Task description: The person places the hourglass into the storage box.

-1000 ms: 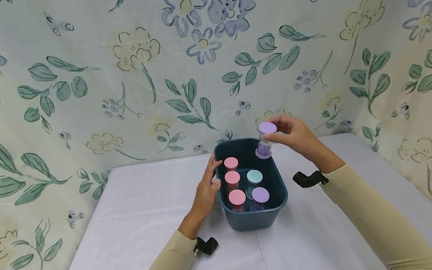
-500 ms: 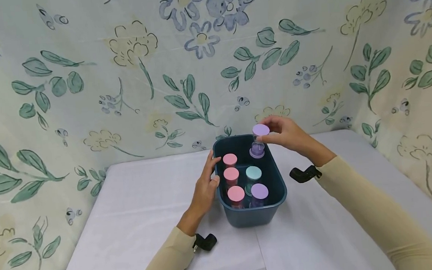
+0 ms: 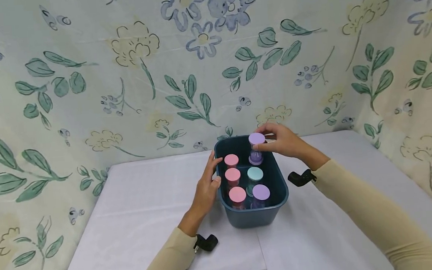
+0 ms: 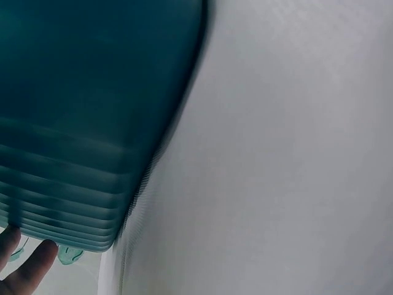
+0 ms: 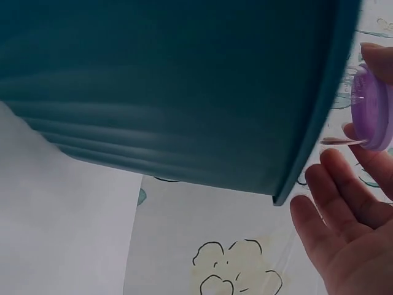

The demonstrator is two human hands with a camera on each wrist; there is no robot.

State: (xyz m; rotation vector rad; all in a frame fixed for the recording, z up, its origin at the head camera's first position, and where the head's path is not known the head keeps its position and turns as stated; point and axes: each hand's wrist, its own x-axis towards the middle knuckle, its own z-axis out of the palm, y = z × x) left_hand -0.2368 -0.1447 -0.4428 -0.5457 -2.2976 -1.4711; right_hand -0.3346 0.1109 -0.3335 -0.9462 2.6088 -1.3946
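My right hand pinches a purple sand timer by its upper cap, upright over the far right part of a dark teal bin. Its base is below the rim; whether it touches the floor I cannot tell. The right wrist view shows the purple cap between thumb and fingers, just beyond the bin's rim. Against the bin's left side rests my left hand, fingers extended along the rim. Inside stand three pink timers in a left column, a teal timer and another purple timer.
The bin stands on a table with a white cloth. Close behind it hangs a floral curtain, which also runs along the right side. Each wrist wears a black camera mount.
My right hand has brought the purple timer left and then down into the bin's far right part. The left hand has stayed at the bin's side, and the other timers stand as before.
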